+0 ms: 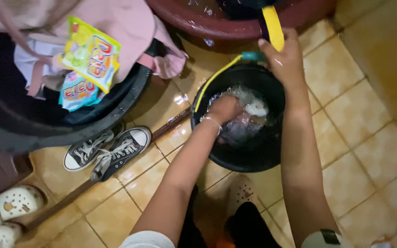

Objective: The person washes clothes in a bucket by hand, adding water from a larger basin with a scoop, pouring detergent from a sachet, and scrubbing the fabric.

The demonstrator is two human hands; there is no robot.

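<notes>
A black bucket (pixel 267 151) stands on the tiled floor, holding soapy water and a pale wet cloth (pixel 246 121). My left hand (pixel 224 110) is pushed down into the bucket, pressing on the cloth in the water. My right hand (pixel 286 59) is raised over the bucket's far rim, gripping a yellow scoop handle (pixel 273 25). The scoop's dark body is mostly hidden above the hand. A thin yellow bucket handle (pixel 214 78) curves along the left rim.
A large maroon basin (pixel 217 23) of water sits at the top. On the left, a dark tub (pixel 93 115) holds pink clothes and two detergent sachets (pixel 90 53). Black sneakers (pixel 109 149) and white clogs (pixel 10 206) lie on the tiles. A wooden stick (pixel 171 126) lies beside the bucket.
</notes>
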